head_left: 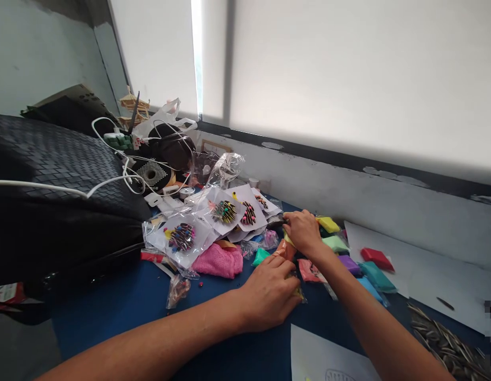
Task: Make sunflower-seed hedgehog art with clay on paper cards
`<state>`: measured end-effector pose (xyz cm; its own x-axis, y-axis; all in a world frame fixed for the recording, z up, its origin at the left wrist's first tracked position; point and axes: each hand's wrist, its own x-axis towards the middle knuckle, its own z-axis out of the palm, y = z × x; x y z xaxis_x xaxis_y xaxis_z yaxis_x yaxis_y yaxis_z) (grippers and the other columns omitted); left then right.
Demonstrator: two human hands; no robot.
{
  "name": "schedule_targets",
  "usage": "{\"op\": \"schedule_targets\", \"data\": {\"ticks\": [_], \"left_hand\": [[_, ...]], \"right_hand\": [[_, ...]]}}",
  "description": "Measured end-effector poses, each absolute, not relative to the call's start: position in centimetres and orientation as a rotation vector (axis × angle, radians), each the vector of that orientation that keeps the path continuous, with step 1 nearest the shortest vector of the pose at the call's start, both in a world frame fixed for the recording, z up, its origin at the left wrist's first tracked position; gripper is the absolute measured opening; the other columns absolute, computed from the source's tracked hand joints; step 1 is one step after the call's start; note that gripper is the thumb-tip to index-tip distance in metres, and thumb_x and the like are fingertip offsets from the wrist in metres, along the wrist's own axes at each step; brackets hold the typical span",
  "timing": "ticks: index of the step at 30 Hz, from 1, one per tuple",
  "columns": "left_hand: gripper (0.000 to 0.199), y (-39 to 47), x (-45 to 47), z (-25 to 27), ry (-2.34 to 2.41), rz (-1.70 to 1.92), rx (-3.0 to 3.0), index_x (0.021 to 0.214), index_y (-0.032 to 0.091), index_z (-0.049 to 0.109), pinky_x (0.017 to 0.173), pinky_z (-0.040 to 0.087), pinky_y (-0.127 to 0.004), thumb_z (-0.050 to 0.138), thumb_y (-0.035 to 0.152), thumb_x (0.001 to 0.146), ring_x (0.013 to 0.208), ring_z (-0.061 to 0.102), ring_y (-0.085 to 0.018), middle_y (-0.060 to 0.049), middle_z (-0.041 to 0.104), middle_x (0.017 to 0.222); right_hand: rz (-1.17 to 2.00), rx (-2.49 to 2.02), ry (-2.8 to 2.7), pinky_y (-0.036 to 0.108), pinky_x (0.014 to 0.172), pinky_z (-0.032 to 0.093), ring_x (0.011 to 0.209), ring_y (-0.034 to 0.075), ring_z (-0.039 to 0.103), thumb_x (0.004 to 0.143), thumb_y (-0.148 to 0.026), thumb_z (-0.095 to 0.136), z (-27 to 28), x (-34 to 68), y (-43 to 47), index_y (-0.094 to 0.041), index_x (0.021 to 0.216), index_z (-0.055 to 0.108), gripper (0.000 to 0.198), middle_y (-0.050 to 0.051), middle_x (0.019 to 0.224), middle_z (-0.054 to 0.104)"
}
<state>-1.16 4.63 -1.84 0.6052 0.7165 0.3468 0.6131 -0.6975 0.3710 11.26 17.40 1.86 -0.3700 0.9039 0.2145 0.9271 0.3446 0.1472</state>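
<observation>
My left hand [269,291] rests low over the middle of the blue table, its fingers curled down. A bit of yellow in a transparent wrapper shows at its fingertips; the rest is hidden beneath the hand. Farther back, my right hand [303,233] is bent among small plastic-wrapped packets, with its fingertips pinched together beside a dark, narrow item [277,224]. What it grips is hidden. Between the hands lies an orange packet [284,250]. Around them are a green packet [261,257], a coral packet [309,271], a pale green packet [335,244] and a yellow packet [328,224].
Left of the hands lie a pink cloth [219,260] and white cards [182,241] bearing seed-and-bead hedgehog shapes. A black woven bag [71,196] stands at far left, near tangled white cables. Striped sunflower seeds [447,338] and drawing paper [325,352] lie at front right.
</observation>
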Motion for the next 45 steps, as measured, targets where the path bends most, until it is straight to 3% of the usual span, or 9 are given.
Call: {"op": "schedule_targets", "data": {"ticks": [7, 10, 14, 19, 22, 25, 30, 37, 45], "left_hand": [[0.013, 4.7, -1.3, -2.0, 0.995, 0.945, 2.324, 0.093, 0.013, 0.070, 0.106, 0.039, -0.052, 0.068, 0.019, 0.082, 0.114, 0.057, -0.033, -0.016, 0.065, 0.114], [0.001, 4.8, -1.2, -1.3, 0.972, 1.128, 2.074, 0.083, 0.016, 0.064, 0.109, 0.038, -0.045, 0.064, 0.016, 0.083, 0.120, 0.055, -0.028, -0.013, 0.063, 0.115], [0.014, 4.6, -1.0, -0.1, 0.928, 1.195, 1.693, 0.091, 0.016, 0.056, 0.094, 0.050, -0.043, 0.055, 0.030, 0.092, 0.109, 0.062, -0.025, -0.014, 0.062, 0.111], [0.063, 3.5, -0.2, 0.5, 0.680, 0.908, 1.408, 0.122, 0.012, 0.048, 0.061, 0.057, -0.034, 0.071, 0.052, 0.078, 0.068, 0.069, -0.020, -0.010, 0.066, 0.091], [0.056, 2.9, 0.1, 0.6, 0.592, 0.803, 1.331, 0.113, 0.012, 0.052, 0.057, 0.055, -0.029, 0.070, 0.051, 0.078, 0.057, 0.065, -0.015, -0.003, 0.062, 0.073], [0.051, 2.6, 0.1, 0.6, 0.549, 0.730, 1.306, 0.107, 0.013, 0.055, 0.056, 0.053, -0.026, 0.074, 0.047, 0.074, 0.058, 0.064, -0.013, -0.003, 0.063, 0.078], [0.049, 2.2, 0.2, 0.6, 0.547, 0.664, 1.323, 0.107, 0.012, 0.060, 0.052, 0.048, -0.022, 0.077, 0.039, 0.071, 0.056, 0.061, -0.011, -0.002, 0.062, 0.079], [0.029, 1.4, 0.5, 1.2, 0.672, 0.731, 1.352, 0.101, 0.010, 0.067, 0.042, 0.036, -0.017, 0.069, 0.030, 0.080, 0.046, 0.049, -0.006, 0.002, 0.058, 0.068], [0.039, 2.0, 0.2, 0.8, 0.590, 0.659, 1.269, 0.106, 0.011, 0.064, 0.054, 0.048, -0.022, 0.071, 0.037, 0.077, 0.056, 0.060, -0.009, -0.004, 0.064, 0.083]], "right_hand": [[-0.344, -1.459, -2.333, 0.043, 0.087, 0.055, 0.103, 0.021, 0.066, 0.096, -0.034, 0.062, 4.1, 16.0, 13.2, -0.019, 0.121, 0.063, 0.029, 0.008, 0.124, 0.065], [-0.282, -1.351, -2.160, 0.040, 0.082, 0.054, 0.091, 0.019, 0.066, 0.094, -0.030, 0.064, 4.0, 18.7, 9.8, -0.018, 0.107, 0.068, 0.018, 0.004, 0.099, 0.070], [-0.164, -1.256, -1.946, 0.036, 0.071, 0.053, 0.075, 0.019, 0.062, 0.091, -0.034, 0.061, 3.1, 20.3, 4.7, -0.020, 0.103, 0.071, 0.020, 0.004, 0.086, 0.070], [0.082, -1.227, -1.836, 0.032, 0.069, 0.052, 0.076, 0.020, 0.062, 0.085, -0.035, 0.065, 1.9, 19.7, -0.4, -0.026, 0.095, 0.071, 0.015, 0.002, 0.083, 0.071], [0.277, -1.302, -1.728, 0.029, 0.066, 0.053, 0.074, 0.019, 0.065, 0.088, -0.041, 0.063, 1.2, 19.6, -2.4, -0.025, 0.099, 0.066, 0.019, 0.003, 0.088, 0.072], [0.506, -1.368, -1.654, 0.025, 0.056, 0.051, 0.062, 0.016, 0.063, 0.096, -0.047, 0.052, 1.0, 19.8, -3.4, -0.025, 0.098, 0.066, 0.027, 0.002, 0.080, 0.072], [0.798, -1.392, -1.622, 0.025, 0.055, 0.048, 0.061, 0.018, 0.060, 0.084, -0.056, 0.063, 1.3, 19.8, -3.8, -0.023, 0.075, 0.070, 0.035, 0.001, 0.064, 0.064], [0.975, -1.438, -1.505, 0.024, 0.060, 0.040, 0.064, 0.015, 0.050, 0.084, -0.053, 0.066, 1.1, 19.4, -4.3, -0.023, 0.070, 0.066, 0.034, -0.002, 0.066, 0.058], [1.221, -1.379, -1.395, 0.023, 0.054, 0.034, 0.056, 0.011, 0.034, 0.083, -0.064, 0.063, 0.6, 19.5, -4.0, -0.022, 0.065, 0.051, 0.047, -0.006, 0.060, 0.039]]}}
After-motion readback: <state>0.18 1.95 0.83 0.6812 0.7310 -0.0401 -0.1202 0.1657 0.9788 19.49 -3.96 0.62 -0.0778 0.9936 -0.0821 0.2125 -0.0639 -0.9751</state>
